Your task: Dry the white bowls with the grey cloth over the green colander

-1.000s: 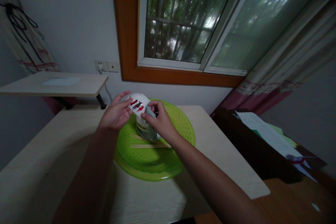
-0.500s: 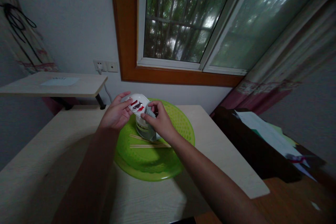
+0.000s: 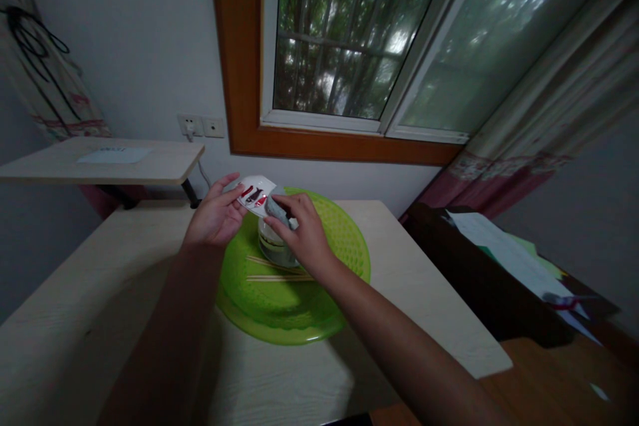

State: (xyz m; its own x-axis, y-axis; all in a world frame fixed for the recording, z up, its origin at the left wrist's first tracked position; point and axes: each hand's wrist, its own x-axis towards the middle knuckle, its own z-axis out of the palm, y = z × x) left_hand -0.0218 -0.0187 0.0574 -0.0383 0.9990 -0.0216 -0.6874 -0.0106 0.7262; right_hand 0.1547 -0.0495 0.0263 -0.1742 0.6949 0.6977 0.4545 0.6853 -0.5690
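My left hand (image 3: 217,213) grips a small white dish (image 3: 255,193) with a red and dark pattern by its left edge, thumb on the patterned face. A bunched grey-green cloth (image 3: 277,210) is pinched in my right hand (image 3: 302,229) and touches the dish's right side. Below them a bowl or cup (image 3: 272,246), pale with dark bands and partly hidden by my right hand, stands in a round green plastic basket (image 3: 279,336). In front of the bowl, thin wooden chopsticks (image 3: 277,277) lie across the basket.
The basket rests on a pale wooden table (image 3: 424,293). A raised shelf (image 3: 184,163) with a paper (image 3: 114,155) stands at the left. Behind is a wall with sockets (image 3: 200,126) and a window. Papers (image 3: 509,253) lie on a dark surface at the right.
Both hands and the dish have shifted slightly left. The cloth has moved left with my right hand and looks more tightly bunched, no longer hanging in front of the bowl.
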